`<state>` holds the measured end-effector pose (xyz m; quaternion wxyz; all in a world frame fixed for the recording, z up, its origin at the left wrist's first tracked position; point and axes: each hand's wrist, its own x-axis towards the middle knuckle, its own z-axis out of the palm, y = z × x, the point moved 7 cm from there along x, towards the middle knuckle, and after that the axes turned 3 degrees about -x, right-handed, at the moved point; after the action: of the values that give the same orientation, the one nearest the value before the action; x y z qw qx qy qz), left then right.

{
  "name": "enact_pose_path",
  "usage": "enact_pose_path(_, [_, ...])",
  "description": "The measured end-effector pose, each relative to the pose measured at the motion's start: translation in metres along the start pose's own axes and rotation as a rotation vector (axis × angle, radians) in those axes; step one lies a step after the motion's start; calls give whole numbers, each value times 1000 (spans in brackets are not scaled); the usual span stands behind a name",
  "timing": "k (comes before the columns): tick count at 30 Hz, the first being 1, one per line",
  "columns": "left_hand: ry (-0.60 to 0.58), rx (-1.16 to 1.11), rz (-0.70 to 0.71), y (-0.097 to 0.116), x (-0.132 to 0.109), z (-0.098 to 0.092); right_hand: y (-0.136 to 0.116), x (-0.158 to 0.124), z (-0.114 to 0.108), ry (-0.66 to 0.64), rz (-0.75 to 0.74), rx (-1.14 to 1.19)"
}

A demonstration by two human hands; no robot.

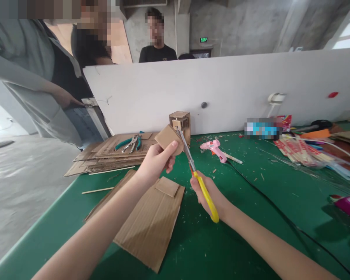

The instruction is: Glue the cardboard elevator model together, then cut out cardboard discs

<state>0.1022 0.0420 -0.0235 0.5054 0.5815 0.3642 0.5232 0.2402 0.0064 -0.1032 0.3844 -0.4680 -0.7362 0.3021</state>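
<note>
Cardboard piece (165,137), small, flat and plain brown, straight-edged on its left and rounded at its lower right, is held up in front of the small brown open-sided cardboard box (187,134). Through the head camera I watch the bare left hand (160,157) pinch it, thumb on top and fingers curled beneath. The bare right hand (216,195) is wrapped around the yellow-handled metal scissors (206,196), their blades reaching along the piece's right edge toward the box; how far the blades are parted I can't tell from my end.

I see a green desk (210,249), littered with pale scraps right of the box. Left of the box, teal-handled pliers (139,144) lie on a stack of brown cardboard sheets (90,153). On the near side of the box lies a large ridged brown cardboard sheet (146,223), bearing a small rectangular cardboard offcut (167,186). Just right of the box rests a pink glue gun (214,147) with a black cable (268,193). Behind the box stands a long white panel (146,91); beyond it I make out a grey concrete wall (236,31), a green exit sign (203,39) and a person in a black top (159,54).
</note>
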Motion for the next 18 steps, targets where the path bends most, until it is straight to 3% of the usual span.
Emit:
enact_pose_path(3, [40,107,52,-3,-2,6,4,1,3,-34,-19,27])
enact_pose_path(13, [-73,171,11,1,-4,6,4,0,2,-112,-22,36])
enact_pose_path(18, [-115,213,30,3,-3,6,6,1,-3,-75,-5,-47])
